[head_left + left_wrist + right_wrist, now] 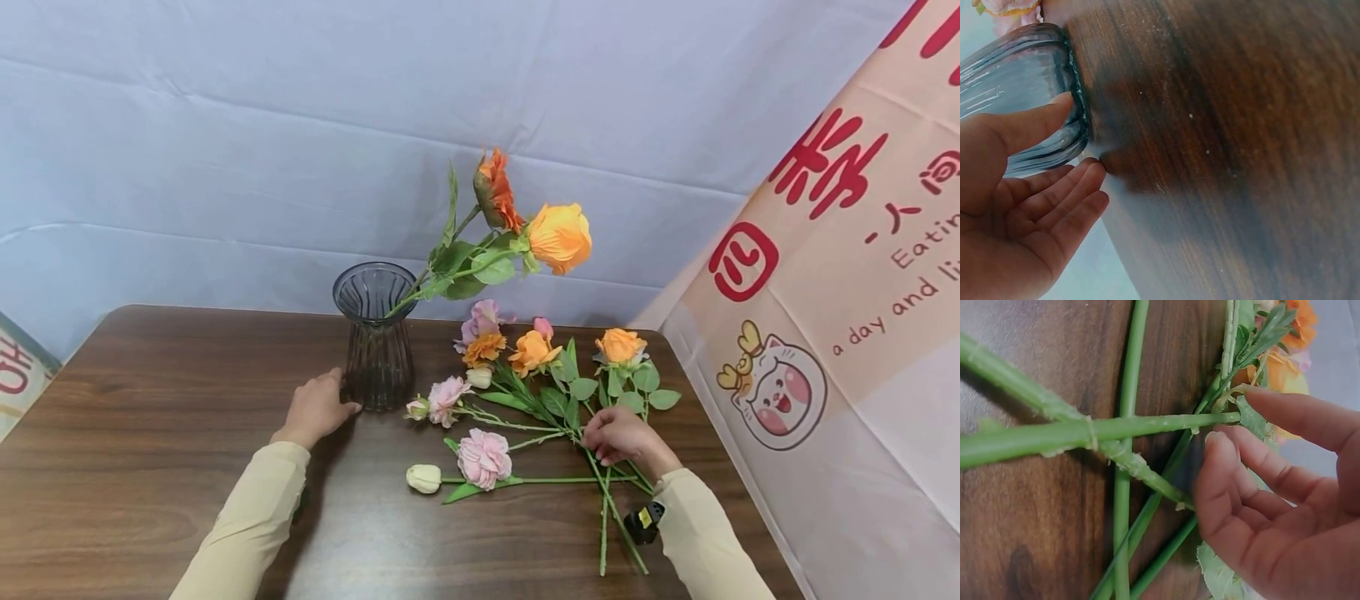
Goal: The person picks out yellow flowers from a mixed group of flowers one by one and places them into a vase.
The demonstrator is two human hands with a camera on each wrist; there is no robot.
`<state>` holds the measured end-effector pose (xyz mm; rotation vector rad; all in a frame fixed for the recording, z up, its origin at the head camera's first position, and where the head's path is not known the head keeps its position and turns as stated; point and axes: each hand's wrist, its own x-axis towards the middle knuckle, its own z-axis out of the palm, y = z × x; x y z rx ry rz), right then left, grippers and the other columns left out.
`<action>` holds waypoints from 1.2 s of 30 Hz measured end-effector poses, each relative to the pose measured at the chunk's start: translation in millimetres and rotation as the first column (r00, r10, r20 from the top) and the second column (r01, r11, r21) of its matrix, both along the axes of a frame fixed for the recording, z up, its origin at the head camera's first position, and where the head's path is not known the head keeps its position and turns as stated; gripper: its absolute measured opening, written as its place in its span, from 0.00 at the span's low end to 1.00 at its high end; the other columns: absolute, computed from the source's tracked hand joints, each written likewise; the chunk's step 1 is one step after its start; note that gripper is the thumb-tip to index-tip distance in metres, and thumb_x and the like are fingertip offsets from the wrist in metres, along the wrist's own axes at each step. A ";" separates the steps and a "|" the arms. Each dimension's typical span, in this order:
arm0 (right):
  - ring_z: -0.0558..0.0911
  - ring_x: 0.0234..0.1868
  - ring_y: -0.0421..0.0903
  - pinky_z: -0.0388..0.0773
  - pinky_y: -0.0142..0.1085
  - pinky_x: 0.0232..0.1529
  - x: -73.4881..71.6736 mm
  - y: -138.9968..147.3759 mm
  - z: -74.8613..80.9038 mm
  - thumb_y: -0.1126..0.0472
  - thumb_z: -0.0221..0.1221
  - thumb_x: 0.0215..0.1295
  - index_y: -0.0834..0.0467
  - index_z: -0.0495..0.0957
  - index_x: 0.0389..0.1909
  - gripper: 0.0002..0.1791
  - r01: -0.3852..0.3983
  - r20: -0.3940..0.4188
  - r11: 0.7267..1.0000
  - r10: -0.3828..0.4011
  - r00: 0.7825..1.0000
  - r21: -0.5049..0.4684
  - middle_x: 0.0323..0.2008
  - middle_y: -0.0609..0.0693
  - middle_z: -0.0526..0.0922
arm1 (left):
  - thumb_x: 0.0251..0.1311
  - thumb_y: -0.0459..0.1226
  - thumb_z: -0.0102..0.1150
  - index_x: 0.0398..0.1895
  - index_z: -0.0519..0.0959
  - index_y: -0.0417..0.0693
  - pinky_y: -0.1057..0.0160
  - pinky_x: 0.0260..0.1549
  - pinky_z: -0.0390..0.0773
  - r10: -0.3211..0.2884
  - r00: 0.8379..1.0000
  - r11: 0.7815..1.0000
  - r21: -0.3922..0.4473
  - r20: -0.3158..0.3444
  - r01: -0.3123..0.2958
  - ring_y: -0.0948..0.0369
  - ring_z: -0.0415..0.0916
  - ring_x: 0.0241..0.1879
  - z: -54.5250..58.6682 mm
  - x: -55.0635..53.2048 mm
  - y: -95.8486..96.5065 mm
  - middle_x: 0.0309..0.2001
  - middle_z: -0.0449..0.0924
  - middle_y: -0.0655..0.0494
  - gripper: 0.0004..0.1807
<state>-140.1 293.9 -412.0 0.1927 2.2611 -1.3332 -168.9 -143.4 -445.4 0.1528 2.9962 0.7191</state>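
A brown wood-grain table (150, 417), with a ribbed glass vase (380, 362) and loose flowers (483, 460) directly on it

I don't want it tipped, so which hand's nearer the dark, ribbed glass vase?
Left. The left hand is beside the vase, low on its left side; the right hand is farther off to its right, by the green flower stems.

Head cam sits high on the near side, wide, facing forward and down over most of the tabletop (172, 417) to the pale backdrop (225, 167). Left wrist cam: tight, rolled sideways, past the left fingers (1077, 219) at the vase (1022, 69) base, which head also gets. Right wrist cam: just as close, also rolled, past the right fingers (1272, 469) over crossed stems (1029, 440) that head sees from above.
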 end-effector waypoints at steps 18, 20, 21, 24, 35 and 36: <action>0.72 0.15 0.44 0.75 0.37 0.19 3.0 -9.4 -1.8 0.75 0.52 0.54 0.71 0.72 0.30 0.03 -0.063 -0.064 0.987 0.073 0.995 0.145 0.20 0.54 0.74 | 0.51 0.39 0.64 0.50 0.68 0.26 0.43 0.43 0.70 0.003 1.000 1.000 0.002 -0.004 -0.003 0.39 0.73 0.43 0.3 0.0 0.4 0.44 0.76 0.34 0.29; 0.72 0.16 0.43 0.75 0.37 0.19 2.6 -9.1 -1.6 0.75 0.53 0.54 0.71 0.72 0.30 0.02 -0.069 -0.058 0.988 0.077 0.995 0.135 0.20 0.54 0.73 | 0.51 0.39 0.64 0.50 0.68 0.26 0.43 0.43 0.70 0.002 1.000 1.000 0.002 -0.002 -0.002 0.39 0.73 0.43 0.7 0.1 0.4 0.44 0.76 0.34 0.29; 0.72 0.16 0.43 0.75 0.37 0.19 2.3 -8.9 -1.7 0.75 0.53 0.54 0.70 0.72 0.29 0.02 -0.070 -0.053 0.989 0.077 0.996 0.127 0.20 0.54 0.73 | 0.51 0.39 0.64 0.50 0.68 0.26 0.43 0.43 0.70 0.003 1.000 1.000 0.004 -0.001 -0.003 0.39 0.73 0.43 1.0 0.2 0.5 0.44 0.76 0.34 0.29; 0.72 0.16 0.43 0.76 0.37 0.19 1.4 -7.9 -0.9 0.76 0.53 0.53 0.69 0.72 0.29 0.03 -0.078 -0.040 0.992 0.082 0.996 0.097 0.19 0.53 0.72 | 0.51 0.39 0.64 0.50 0.68 0.26 0.43 0.42 0.71 0.005 1.000 1.000 0.008 -0.001 -0.005 0.39 0.73 0.42 2.3 0.2 0.9 0.44 0.76 0.34 0.29; 0.72 0.15 0.42 0.77 0.36 0.20 -1.0 -4.8 -0.2 0.78 0.52 0.52 0.69 0.71 0.28 0.04 -0.082 -0.013 0.996 0.082 0.997 0.021 0.19 0.53 0.71 | 0.51 0.39 0.64 0.49 0.69 0.27 0.43 0.43 0.70 0.004 1.000 1.000 0.016 0.004 -0.004 0.39 0.73 0.43 1.2 0.3 0.6 0.45 0.76 0.34 0.28; 0.72 0.16 0.42 0.77 0.36 0.20 -1.2 -4.6 -0.2 0.78 0.52 0.51 0.68 0.71 0.28 0.04 -0.079 -0.009 0.997 0.079 0.997 0.018 0.19 0.53 0.71 | 0.51 0.39 0.64 0.49 0.69 0.27 0.42 0.43 0.70 0.004 1.000 1.000 0.017 0.004 -0.004 0.39 0.73 0.43 0.9 0.2 0.5 0.45 0.76 0.34 0.28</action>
